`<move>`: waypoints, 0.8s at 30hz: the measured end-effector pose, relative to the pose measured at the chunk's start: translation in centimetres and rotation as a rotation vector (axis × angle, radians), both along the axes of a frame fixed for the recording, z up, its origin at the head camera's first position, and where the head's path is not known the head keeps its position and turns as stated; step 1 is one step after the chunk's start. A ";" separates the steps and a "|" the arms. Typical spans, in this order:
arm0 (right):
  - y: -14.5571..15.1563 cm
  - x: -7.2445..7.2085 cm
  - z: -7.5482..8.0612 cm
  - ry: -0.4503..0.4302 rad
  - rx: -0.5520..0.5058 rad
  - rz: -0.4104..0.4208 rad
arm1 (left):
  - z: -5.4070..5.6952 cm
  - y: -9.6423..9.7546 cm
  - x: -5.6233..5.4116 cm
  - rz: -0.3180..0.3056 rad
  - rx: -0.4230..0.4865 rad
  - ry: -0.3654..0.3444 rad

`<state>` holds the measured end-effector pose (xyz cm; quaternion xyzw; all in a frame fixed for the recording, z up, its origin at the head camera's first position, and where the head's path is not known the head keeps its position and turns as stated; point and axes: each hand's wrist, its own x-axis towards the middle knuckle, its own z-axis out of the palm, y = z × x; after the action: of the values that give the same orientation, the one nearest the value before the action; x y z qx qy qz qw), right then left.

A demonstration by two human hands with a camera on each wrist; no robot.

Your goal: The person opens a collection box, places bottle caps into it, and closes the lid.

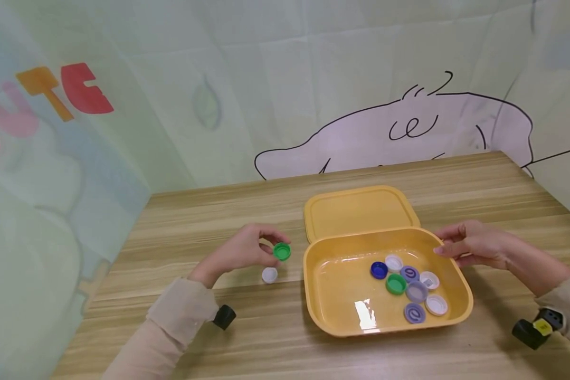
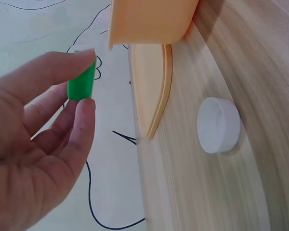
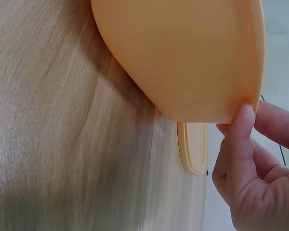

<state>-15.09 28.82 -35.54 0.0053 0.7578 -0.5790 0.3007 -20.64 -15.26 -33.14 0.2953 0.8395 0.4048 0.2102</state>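
My left hand (image 1: 249, 247) pinches a green bottle cap (image 1: 282, 251) between thumb and fingers, held left of the yellow box (image 1: 334, 330). In the left wrist view the green cap (image 2: 82, 79) is seen edge-on, above the table. A white cap (image 1: 269, 275) lies on the table just below that hand. My right hand (image 1: 475, 245) grips the box's right rim; in the right wrist view thumb and fingers (image 3: 242, 139) hold the rim from both sides. Inside the box, toward its right, lie several caps: a dark blue one (image 1: 379, 270), a green one (image 1: 396, 284), purple ones and white ones.
A yellow lid (image 1: 361, 211) lies flat on the wooden table (image 1: 209, 216) behind the box. Behind the table's far edge hangs a printed cloth (image 1: 266, 79) with a cartoon drawing and letters. Each wrist wears a small black device (image 1: 225, 316).
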 end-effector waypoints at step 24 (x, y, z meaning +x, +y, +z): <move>0.1 0.1 0.0 -0.004 -0.006 -0.008 | 1.2 3.3 -0.3 -0.099 0.045 0.006</move>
<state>-14.96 28.88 -35.58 0.0085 0.7554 -0.5826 0.2999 -20.97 -11.93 -31.91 0.3427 0.8150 0.4119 0.2206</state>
